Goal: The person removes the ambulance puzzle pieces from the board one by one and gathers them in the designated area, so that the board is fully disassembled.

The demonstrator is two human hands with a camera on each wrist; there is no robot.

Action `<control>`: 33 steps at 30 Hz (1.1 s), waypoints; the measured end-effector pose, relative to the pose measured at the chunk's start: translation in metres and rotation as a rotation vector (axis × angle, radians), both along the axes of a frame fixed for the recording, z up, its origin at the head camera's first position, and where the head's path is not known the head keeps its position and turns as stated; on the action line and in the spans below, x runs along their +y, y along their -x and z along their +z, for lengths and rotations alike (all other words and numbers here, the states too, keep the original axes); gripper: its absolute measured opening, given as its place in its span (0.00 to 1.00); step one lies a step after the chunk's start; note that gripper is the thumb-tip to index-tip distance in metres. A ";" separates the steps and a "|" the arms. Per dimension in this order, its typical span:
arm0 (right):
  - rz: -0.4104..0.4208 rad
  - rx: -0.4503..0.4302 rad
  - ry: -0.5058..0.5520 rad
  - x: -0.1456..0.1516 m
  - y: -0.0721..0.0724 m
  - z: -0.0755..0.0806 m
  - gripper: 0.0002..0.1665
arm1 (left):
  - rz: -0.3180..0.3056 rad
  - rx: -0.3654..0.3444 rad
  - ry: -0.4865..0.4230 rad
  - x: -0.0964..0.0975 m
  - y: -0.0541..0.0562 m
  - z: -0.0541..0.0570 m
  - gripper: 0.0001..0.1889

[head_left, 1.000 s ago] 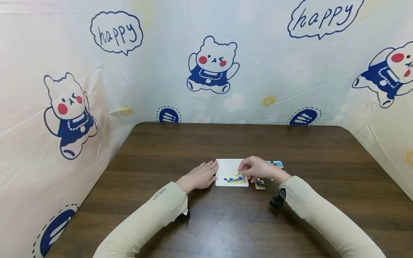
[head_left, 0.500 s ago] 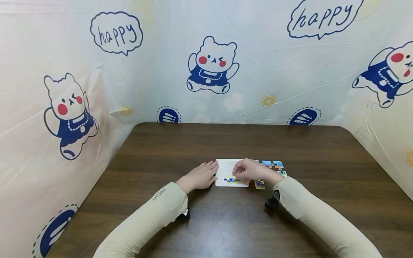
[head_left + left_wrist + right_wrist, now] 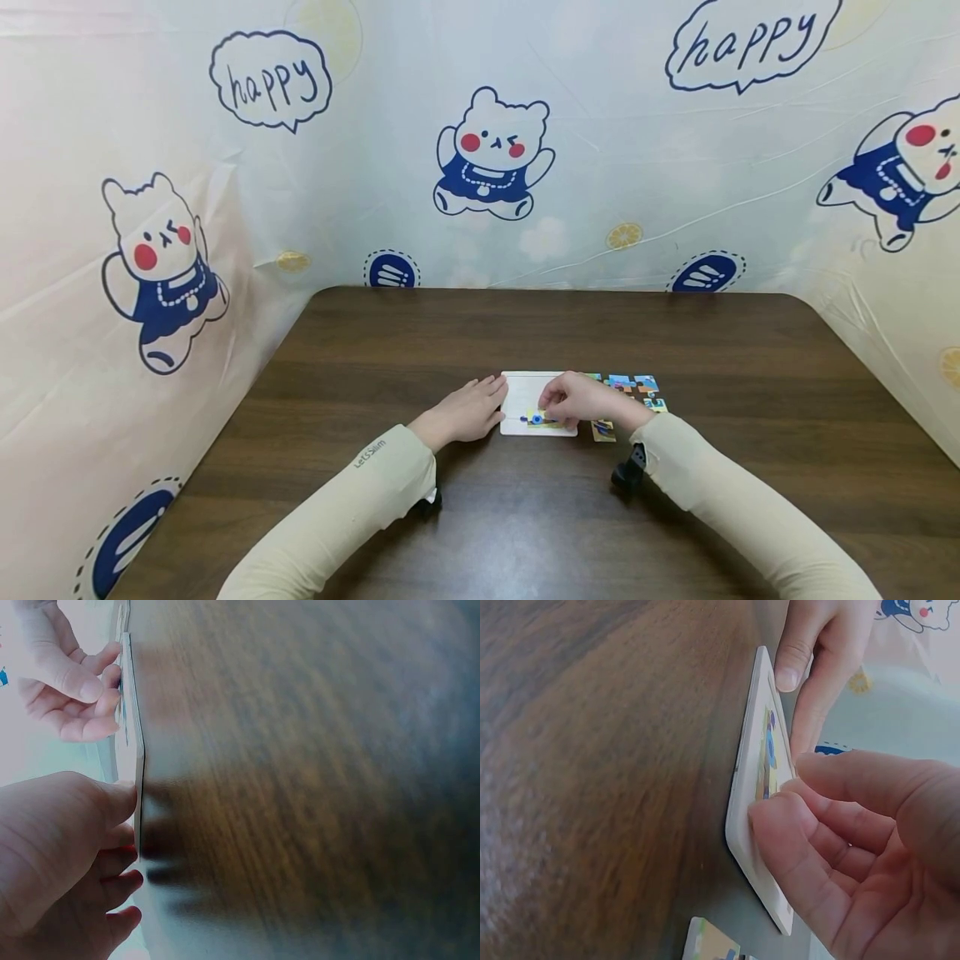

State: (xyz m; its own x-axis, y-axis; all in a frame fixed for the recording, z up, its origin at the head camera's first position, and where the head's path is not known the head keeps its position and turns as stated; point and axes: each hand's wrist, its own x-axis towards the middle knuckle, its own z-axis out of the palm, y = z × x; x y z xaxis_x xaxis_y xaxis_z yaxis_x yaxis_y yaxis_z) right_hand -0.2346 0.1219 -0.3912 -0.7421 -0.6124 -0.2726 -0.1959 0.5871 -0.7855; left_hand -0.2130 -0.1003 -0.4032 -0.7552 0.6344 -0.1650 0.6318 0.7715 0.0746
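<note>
A white puzzle tray (image 3: 522, 393) lies flat on the table. Along its near side sit joined puzzle pieces (image 3: 536, 420) with yellow and blue print. My left hand (image 3: 467, 411) rests at the tray's left edge, fingers extended, thumb at the rim in the left wrist view. Over the tray's right half, my right hand (image 3: 583, 398) has thumb and fingers curled together at the joined pieces, pinching a small puzzle piece mostly hidden by the fingertips. In the right wrist view the fingertips are right beside the printed strip inside the tray rim (image 3: 742, 795).
Several loose puzzle pieces (image 3: 647, 384) lie right of the tray, partly behind my right forearm. One more loose piece (image 3: 603, 431) sits close to the tray's near right corner. The brown wooden table (image 3: 420, 333) ends at a printed backdrop (image 3: 315, 183).
My right hand has moved left and slightly nearer over the tray, its fingertips now down at the joined pieces. More loose pieces show behind it. My left hand has stayed put.
</note>
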 end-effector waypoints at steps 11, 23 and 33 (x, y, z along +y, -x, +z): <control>-0.022 -0.015 -0.030 -0.002 0.000 0.001 0.03 | 0.002 -0.009 0.003 0.000 0.000 0.000 0.27; -0.039 -0.030 0.031 0.000 -0.001 0.001 0.02 | 0.013 -0.007 0.014 0.001 -0.001 0.001 0.27; -0.051 -0.038 0.044 0.000 0.000 -0.001 0.02 | 0.018 -0.024 0.009 0.000 0.000 0.000 0.27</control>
